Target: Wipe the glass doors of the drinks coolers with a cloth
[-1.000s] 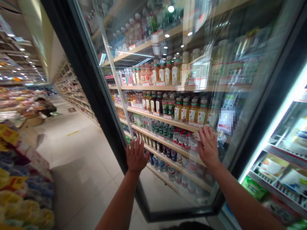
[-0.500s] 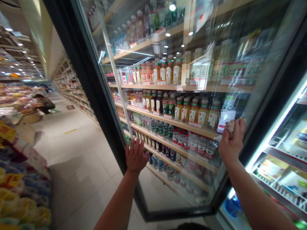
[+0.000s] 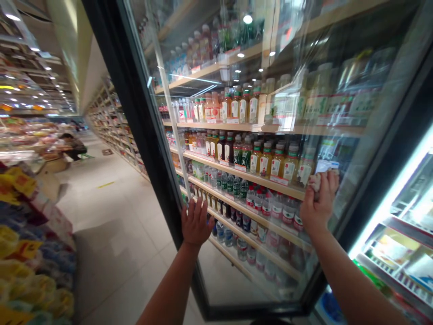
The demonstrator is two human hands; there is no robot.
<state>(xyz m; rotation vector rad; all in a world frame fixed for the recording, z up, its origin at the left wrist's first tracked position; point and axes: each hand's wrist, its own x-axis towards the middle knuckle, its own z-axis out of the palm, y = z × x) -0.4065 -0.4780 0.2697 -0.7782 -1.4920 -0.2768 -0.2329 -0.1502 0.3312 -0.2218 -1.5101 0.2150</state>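
Observation:
A black-framed glass door (image 3: 233, 280) of a display fridge stands swung open in front of me. My left hand (image 3: 196, 225) lies flat with fingers spread, on the glass beside the door's left frame. My right hand (image 3: 320, 203) presses a crumpled, pale cloth (image 3: 315, 182) to the glass near the right side; its fingers are closed over it. Just above that hand, a white label (image 3: 326, 166) shows on the pane. Through the glass I see shelves of bottled drinks (image 3: 277, 162), mixed with reflections of ceiling lights.
To the right, the lit fridge interior (image 3: 392, 243) holds packaged goods. Yellow and blue packets (image 3: 37, 289) are heaped on a display at the lower left. A tiled aisle floor (image 3: 115, 212) runs back past long shelves (image 3: 111, 113). A person (image 3: 71, 146) sits farther off.
My right hand has moved left and slightly down across the glass with the cloth. The left hand stays at the door's left edge. The whole view has shifted a little.

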